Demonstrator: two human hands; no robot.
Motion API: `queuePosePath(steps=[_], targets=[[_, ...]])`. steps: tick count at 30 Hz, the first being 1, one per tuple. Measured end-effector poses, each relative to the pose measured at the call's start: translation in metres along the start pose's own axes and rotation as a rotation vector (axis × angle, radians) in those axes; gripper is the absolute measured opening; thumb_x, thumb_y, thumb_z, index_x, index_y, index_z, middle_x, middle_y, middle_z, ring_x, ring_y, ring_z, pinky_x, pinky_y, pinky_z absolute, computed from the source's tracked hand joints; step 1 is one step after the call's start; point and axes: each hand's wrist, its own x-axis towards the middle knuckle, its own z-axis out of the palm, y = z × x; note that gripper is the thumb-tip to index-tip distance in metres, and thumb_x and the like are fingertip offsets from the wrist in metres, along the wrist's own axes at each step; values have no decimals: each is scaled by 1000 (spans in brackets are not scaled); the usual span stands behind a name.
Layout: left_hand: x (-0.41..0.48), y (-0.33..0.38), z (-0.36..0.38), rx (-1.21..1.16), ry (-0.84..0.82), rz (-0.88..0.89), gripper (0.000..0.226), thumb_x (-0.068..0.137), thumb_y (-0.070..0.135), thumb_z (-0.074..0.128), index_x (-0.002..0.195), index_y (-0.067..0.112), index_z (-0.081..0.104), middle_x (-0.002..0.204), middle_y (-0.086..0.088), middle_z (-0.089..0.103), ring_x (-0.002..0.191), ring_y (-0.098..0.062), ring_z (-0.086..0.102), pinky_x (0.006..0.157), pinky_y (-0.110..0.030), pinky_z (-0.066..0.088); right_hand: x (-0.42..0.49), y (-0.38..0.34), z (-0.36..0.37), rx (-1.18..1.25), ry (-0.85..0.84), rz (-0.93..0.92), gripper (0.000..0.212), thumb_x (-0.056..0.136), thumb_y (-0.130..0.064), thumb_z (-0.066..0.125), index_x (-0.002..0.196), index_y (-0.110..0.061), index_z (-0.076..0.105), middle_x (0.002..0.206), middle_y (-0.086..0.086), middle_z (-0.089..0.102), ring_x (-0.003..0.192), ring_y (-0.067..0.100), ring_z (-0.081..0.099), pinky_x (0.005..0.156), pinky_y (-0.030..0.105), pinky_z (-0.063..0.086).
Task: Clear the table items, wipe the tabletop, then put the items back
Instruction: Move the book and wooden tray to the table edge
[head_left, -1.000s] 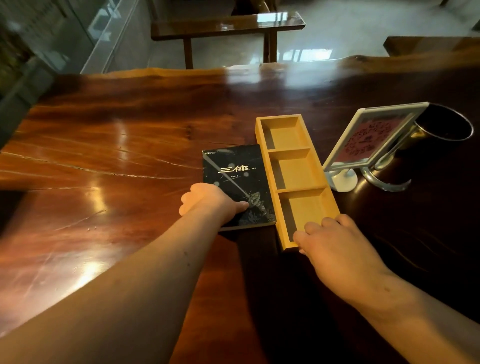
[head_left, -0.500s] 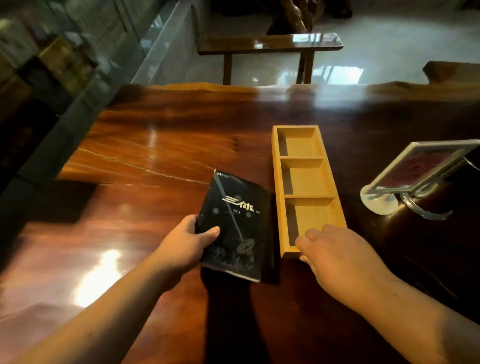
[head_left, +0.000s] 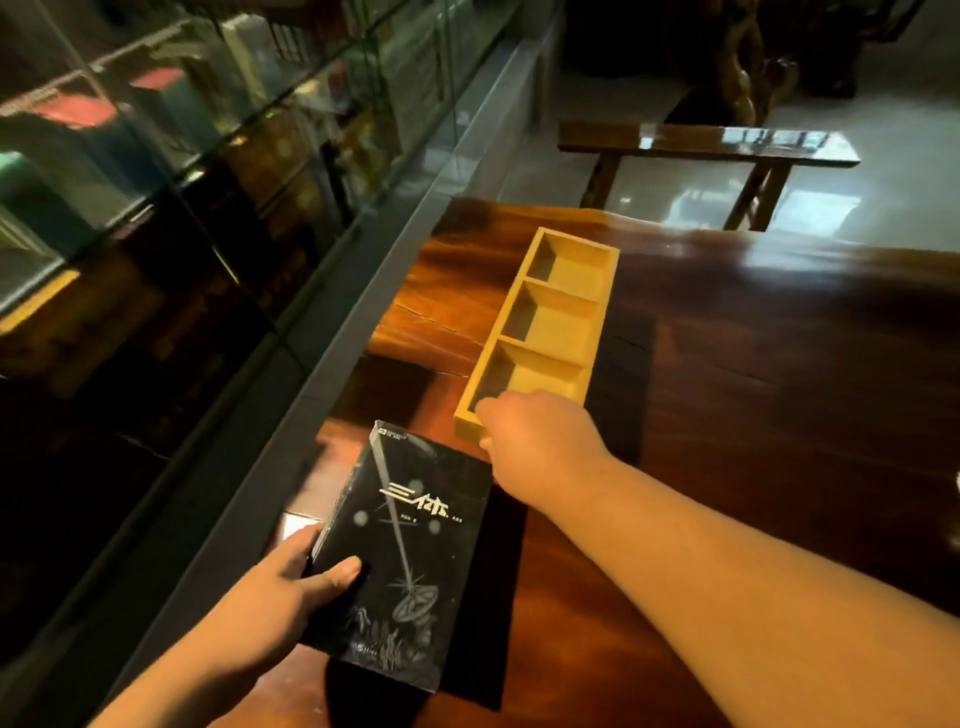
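A black paperback book (head_left: 410, 545) with pale cover lettering is lifted off the dark wooden table (head_left: 779, 389), near its left edge. My left hand (head_left: 280, 592) holds it at its lower left corner, thumb on the cover. A light wooden tray (head_left: 597, 306) with three empty compartments is raised and angled over the table's left part. My right hand (head_left: 535, 436) grips its near end wall, fingers over the rim.
A glass display case (head_left: 182, 208) with a grey frame runs along the table's left side. A wooden bench (head_left: 711, 145) stands on the pale floor beyond the table's far edge.
Both hands have lifted their items and carried them left toward the glass case. The view has swung left, so the sign holder and cup have left the frame.
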Motion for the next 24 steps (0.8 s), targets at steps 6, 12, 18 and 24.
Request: queuePosePath(steps=[6, 12, 18, 24], targets=[[8, -27, -60, -23, 18, -58, 40, 88, 22, 76, 125, 22, 63, 111, -11, 78, 100, -34, 75, 90, -56, 56, 71, -92, 18, -89, -69, -29, 21, 93, -22, 65, 113, -20, 59, 105, 6, 63, 93, 32, 62, 65, 40, 46], [22, -43, -79, -45, 16, -77, 34, 92, 12, 73, 123, 18, 63, 105, -8, 79, 94, -24, 77, 68, -28, 60, 103, -127, 49, -115, -96, -26, 24, 86, -15, 70, 107, -18, 60, 95, 4, 60, 80, 28, 60, 62, 40, 49], [34, -57, -83, 61, 88, -54, 31, 89, 23, 79, 117, 26, 67, 99, 1, 80, 90, -18, 77, 82, -38, 54, 111, -133, 74, -85, -104, -42, 22, 84, -10, 69, 104, -18, 64, 87, 2, 58, 79, 27, 58, 63, 41, 51], [44, -62, -82, 471, 226, 14, 31, 82, 58, 75, 105, 43, 59, 89, 32, 71, 78, 11, 66, 69, -21, 48, 112, -128, 84, -84, -128, -52, 20, 86, -8, 67, 103, -17, 61, 87, 4, 56, 79, 26, 55, 65, 40, 51]])
